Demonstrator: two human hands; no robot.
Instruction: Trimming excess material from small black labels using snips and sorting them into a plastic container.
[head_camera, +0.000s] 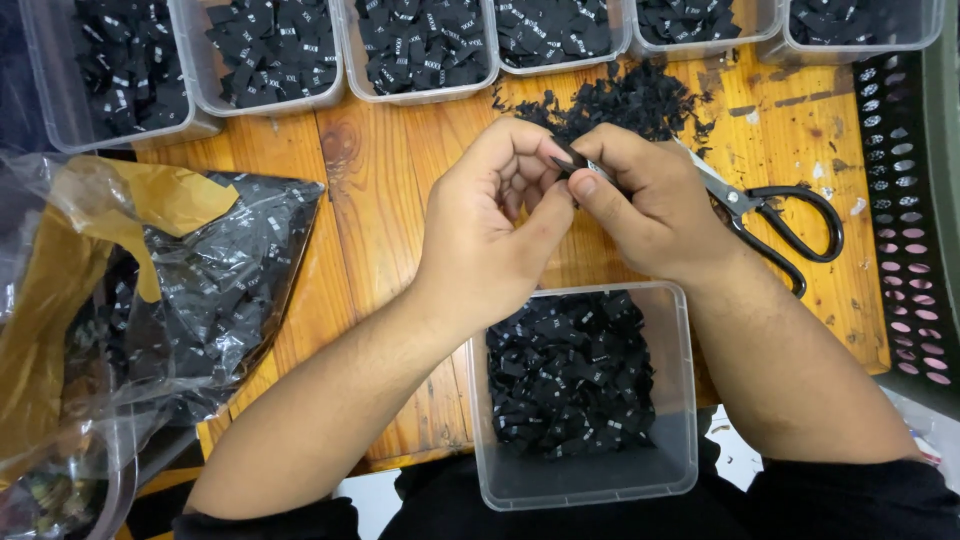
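My left hand (490, 225) and my right hand (650, 205) meet above the wooden table (385, 220), both pinching one small black fabric label (566, 160) between thumbs and fingers. Just below my hands stands a clear plastic tub (680, 400) filled with several black labels. A heap of black label scraps (630, 100) lies on the table behind my hands. Black-handled scissors (790, 225) rest to the right of my right hand, blades partly hidden by it.
A row of clear tubs (420, 50) with black labels lines the far edge. A clear plastic bag (210, 290) of labels with brown tape lies at left. A dark perforated crate (910, 210) stands at right.
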